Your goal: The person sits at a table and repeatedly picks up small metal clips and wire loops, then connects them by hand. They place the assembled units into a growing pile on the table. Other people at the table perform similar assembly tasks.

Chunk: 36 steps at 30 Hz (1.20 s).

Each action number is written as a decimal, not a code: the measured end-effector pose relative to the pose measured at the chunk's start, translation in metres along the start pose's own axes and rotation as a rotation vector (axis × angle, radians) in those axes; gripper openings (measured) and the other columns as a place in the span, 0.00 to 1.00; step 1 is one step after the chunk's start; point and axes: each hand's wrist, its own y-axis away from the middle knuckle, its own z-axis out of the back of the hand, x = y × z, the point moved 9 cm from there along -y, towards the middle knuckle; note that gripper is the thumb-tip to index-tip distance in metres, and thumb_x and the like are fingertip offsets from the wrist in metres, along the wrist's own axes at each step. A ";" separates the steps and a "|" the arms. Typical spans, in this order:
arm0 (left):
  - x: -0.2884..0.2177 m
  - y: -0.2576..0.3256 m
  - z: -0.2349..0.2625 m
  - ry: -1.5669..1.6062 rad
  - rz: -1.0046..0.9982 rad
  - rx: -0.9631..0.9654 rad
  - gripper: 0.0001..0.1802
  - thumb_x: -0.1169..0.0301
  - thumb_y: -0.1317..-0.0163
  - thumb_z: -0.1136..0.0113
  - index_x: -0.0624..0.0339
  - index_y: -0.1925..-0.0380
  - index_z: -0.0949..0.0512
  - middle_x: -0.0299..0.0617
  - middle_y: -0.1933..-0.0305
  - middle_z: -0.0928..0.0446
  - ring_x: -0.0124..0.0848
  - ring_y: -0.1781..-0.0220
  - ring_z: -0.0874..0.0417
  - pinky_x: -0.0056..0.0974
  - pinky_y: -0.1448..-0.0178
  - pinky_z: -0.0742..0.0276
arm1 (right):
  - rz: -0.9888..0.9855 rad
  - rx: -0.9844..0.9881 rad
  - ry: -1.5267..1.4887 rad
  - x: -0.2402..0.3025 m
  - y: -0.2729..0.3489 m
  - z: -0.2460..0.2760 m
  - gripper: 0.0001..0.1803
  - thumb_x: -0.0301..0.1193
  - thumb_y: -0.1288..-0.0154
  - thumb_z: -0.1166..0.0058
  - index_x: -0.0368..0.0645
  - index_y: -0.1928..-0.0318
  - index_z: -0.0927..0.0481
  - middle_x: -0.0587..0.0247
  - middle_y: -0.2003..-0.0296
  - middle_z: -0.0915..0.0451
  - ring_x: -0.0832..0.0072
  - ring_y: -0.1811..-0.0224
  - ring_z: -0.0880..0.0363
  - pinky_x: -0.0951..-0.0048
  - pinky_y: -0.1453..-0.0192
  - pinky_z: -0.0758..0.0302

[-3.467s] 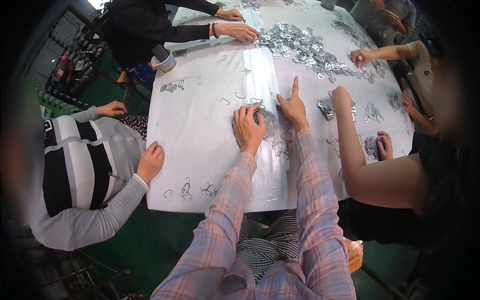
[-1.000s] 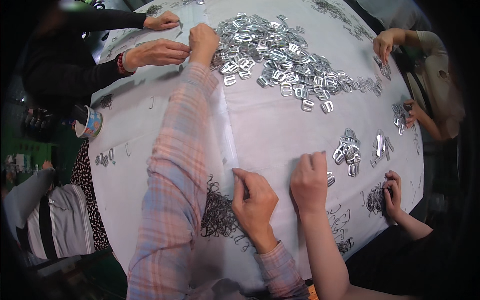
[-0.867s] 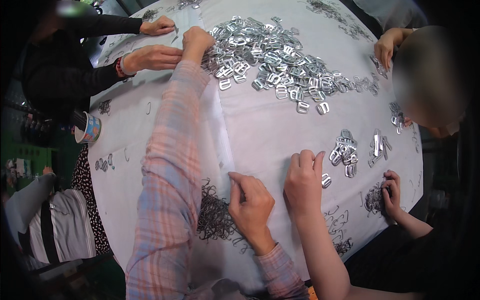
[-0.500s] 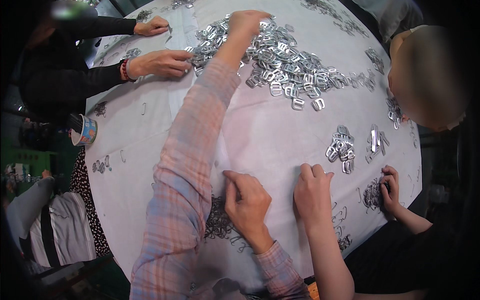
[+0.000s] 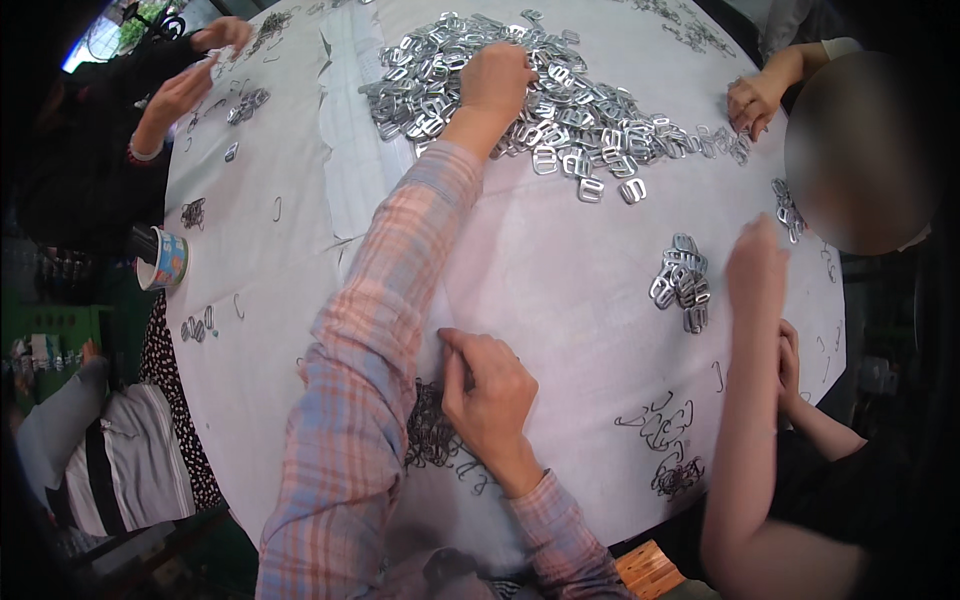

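My left hand, at the end of an outstretched plaid sleeve, is over a large pile of silver metal slide buckles. Its fingers curl down among them, and whatever they hold is hidden. My right hand rests low on the white-covered table, closed, with thumb and index finger bent toward each other; nothing I can name shows between them. Beside it, partly behind my left sleeve, lies a heap of small dark wire hooks. A smaller cluster of buckles sits to the right.
A co-worker's bare arm crosses the right side near more hooks. Another person's hand touches buckles at the far right. At the far left, a co-worker's hands are raised. A paper cup stands at the left edge.
My left hand has come slightly nearer across the pile; my right hand has hardly moved. The co-worker's hands at left have drawn back from the pile. The right neighbour's arm has swung right.
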 end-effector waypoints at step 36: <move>0.084 0.040 0.046 0.597 0.447 0.505 0.14 0.77 0.44 0.43 0.55 0.60 0.13 0.40 0.59 0.16 0.33 0.59 0.18 0.36 0.51 0.23 | -0.049 -0.042 -0.068 -0.015 0.001 -0.001 0.08 0.22 0.41 0.45 0.42 0.62 0.16 0.60 0.70 0.17 0.69 0.73 0.20 0.73 0.70 0.25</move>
